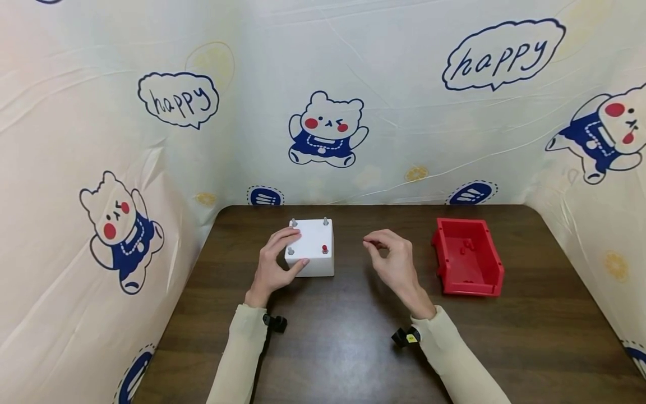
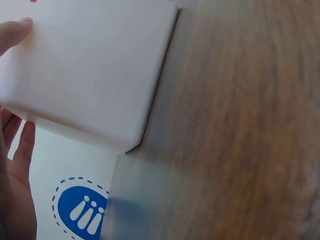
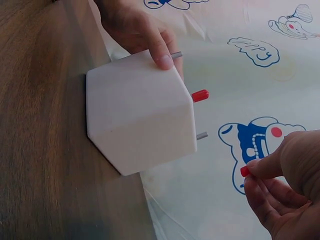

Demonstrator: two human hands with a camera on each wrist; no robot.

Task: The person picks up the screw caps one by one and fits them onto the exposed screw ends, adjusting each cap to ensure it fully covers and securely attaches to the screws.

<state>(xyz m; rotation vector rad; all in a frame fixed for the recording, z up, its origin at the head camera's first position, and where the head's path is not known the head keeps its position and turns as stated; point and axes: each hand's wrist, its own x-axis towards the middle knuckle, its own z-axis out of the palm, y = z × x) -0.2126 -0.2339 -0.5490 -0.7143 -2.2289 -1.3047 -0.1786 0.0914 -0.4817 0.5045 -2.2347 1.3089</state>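
A white box (image 1: 314,238) stands on the table with short grey metal pegs at its top corners. One red cap (image 3: 200,95) covers the peg at the near right corner; the other three pegs are bare, such as the far right peg (image 1: 325,221). My left hand (image 1: 271,268) grips the box's left side, thumb on the near face and fingers over the top edge. To the right of the box, apart from it, my right hand (image 1: 397,266) pinches a small red cap (image 3: 245,171) between thumb and index finger.
On the right of the table is a red plastic bin (image 1: 497,283) with several small red caps (image 1: 466,244) inside. A printed curtain (image 1: 393,168) hangs behind and beside the dark wooden table (image 1: 348,353). Each wrist wears a small black camera.
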